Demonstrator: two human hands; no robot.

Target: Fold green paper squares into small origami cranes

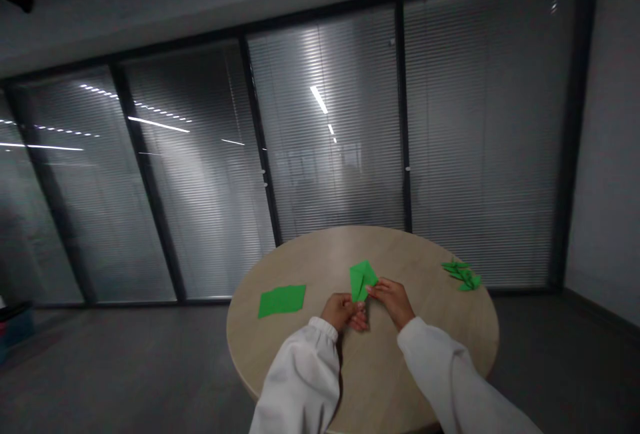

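Observation:
A piece of folded green paper (361,277) is held up over the middle of the round table (390,367), its creased flaps facing me. My left hand (344,311) pinches its lower end between thumb and fingers. On the paper's right edge, the fingertips of my right hand (393,299) are closed. Flat on the table to the left lies green paper (282,301), roughly rectangular; whether it is one sheet or a stack I cannot tell. Several small folded green paper pieces (462,275) sit in a cluster near the table's right edge.
Behind the table's far edge stands a glass partition (330,127) with blinds and dark frames. A plain wall (607,154) rises at the right. Dark bins (17,327) stand on the floor at far left.

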